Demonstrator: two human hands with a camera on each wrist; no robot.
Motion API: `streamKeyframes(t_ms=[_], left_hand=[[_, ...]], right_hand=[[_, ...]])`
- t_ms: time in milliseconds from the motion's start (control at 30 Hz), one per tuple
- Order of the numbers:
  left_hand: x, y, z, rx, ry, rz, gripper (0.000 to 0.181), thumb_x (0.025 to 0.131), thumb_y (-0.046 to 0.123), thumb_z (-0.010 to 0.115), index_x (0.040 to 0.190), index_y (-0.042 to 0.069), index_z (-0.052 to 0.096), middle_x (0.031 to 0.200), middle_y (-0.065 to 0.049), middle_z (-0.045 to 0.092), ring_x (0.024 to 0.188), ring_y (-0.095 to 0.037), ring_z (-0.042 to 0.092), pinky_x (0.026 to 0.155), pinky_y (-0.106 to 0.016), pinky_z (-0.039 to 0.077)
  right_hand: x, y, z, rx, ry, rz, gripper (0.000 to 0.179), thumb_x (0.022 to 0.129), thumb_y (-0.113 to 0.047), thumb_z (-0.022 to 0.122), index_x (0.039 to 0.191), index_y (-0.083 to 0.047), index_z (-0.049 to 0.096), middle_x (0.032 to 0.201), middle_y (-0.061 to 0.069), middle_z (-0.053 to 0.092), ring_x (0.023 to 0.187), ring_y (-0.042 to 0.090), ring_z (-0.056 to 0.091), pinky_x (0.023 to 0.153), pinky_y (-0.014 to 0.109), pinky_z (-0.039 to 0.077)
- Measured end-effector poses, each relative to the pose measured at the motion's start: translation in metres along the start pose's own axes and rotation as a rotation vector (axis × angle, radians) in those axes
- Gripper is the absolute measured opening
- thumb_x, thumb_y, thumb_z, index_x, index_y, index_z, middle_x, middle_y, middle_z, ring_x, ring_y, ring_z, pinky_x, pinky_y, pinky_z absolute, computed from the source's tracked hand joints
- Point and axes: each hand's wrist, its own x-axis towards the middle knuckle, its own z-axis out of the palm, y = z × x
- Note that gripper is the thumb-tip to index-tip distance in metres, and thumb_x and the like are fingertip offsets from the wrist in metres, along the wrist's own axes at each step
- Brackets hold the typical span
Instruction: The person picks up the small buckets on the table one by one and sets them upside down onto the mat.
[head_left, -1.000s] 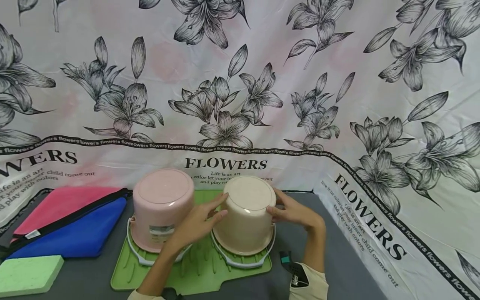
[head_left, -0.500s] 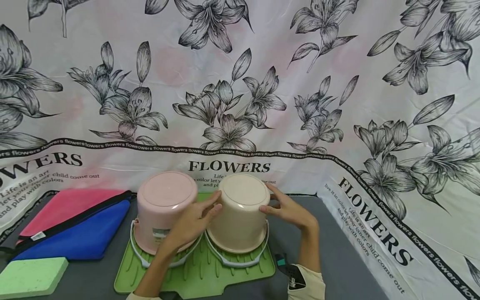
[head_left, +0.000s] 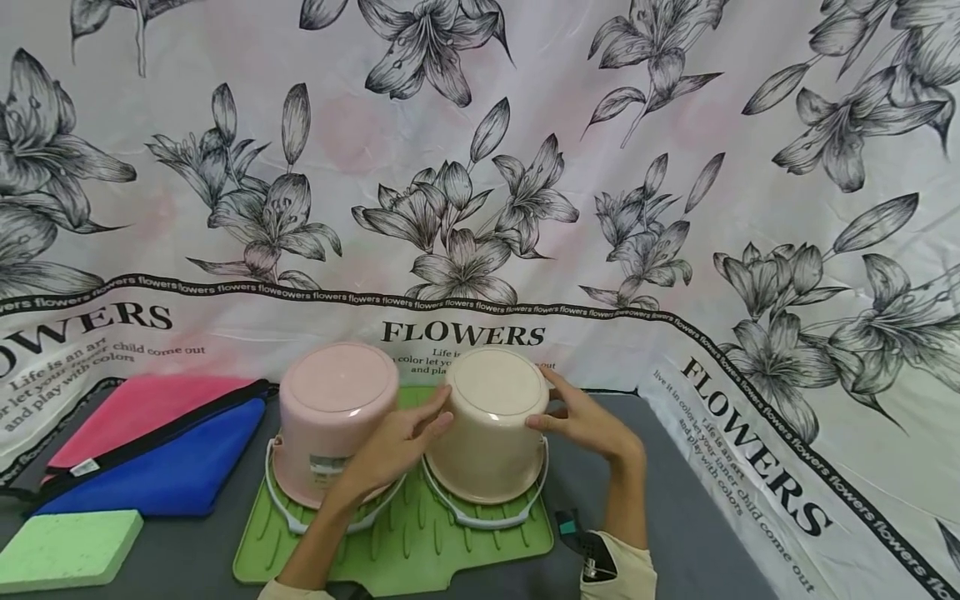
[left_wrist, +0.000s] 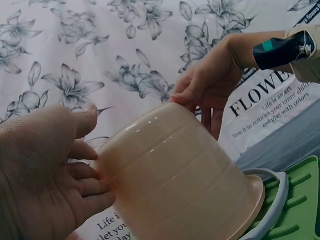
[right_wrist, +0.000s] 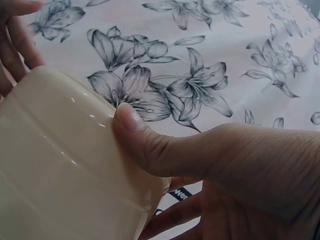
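A cream bucket (head_left: 487,450) stands upside down on a green ridged mat (head_left: 405,571), its pale handle lying round the front. My left hand (head_left: 393,442) touches its left side; in the left wrist view the fingers (left_wrist: 92,195) lie fairly straight against the wall, thumb off it. From the right, my right hand (head_left: 592,425) holds the bucket near its upturned base. Its thumb (right_wrist: 131,120) presses the edge in the right wrist view, with the other fingers partly hidden round the side. A pink bucket (head_left: 339,379), also inverted, stands left of the cream one, partly behind my left forearm.
Further left lie a pink and blue zipped pouch (head_left: 172,450) and a light green sponge-like block (head_left: 71,546) on the dark grey table (head_left: 697,533). A white floral cloth (head_left: 480,50) hangs behind and along the right side.
The cream bucket first shifts left toward the pink one, then slightly back right, with both hands staying on it. The head view drifts a little, moving the whole scene rightward.
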Motion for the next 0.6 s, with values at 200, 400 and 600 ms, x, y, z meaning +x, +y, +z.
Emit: streamKeyframes(t_ms=[200, 400, 600], left_hand=[[-0.0043, 0.0015, -0.0041, -0.039, 0.030, -0.041, 0.061, 0.112, 0.041, 0.047, 0.160, 0.007, 0.035, 0.169, -0.010, 0.030, 0.159, -0.029, 0.029, 0.130, -0.046, 0.025], [-0.0041, 0.0025, -0.0040, -0.022, 0.035, -0.054, 0.060, 0.112, 0.041, 0.045, 0.161, 0.007, 0.034, 0.170, -0.010, 0.029, 0.160, -0.028, 0.028, 0.131, -0.046, 0.022], [-0.0032, -0.0017, -0.0019, 0.010, 0.028, -0.041, 0.061, 0.112, 0.039, 0.047, 0.162, 0.007, 0.033, 0.171, -0.011, 0.027, 0.161, -0.030, 0.026, 0.131, -0.047, 0.022]], right_hand=[[0.0072, 0.0012, 0.0030, -0.025, -0.022, 0.021, 0.093, 0.101, -0.039, 0.070, 0.170, -0.020, 0.010, 0.148, 0.028, 0.049, 0.118, 0.035, 0.070, 0.099, 0.055, 0.058], [0.0100, 0.0030, 0.0034, -0.024, -0.030, 0.020, 0.095, 0.101, -0.040, 0.070, 0.170, -0.018, 0.009, 0.148, 0.029, 0.049, 0.116, 0.034, 0.071, 0.097, 0.053, 0.059], [0.0089, 0.0057, 0.0034, 0.013, -0.074, 0.026, 0.096, 0.102, -0.039, 0.069, 0.170, -0.023, 0.004, 0.155, 0.031, 0.042, 0.123, 0.038, 0.067, 0.101, 0.053, 0.057]])
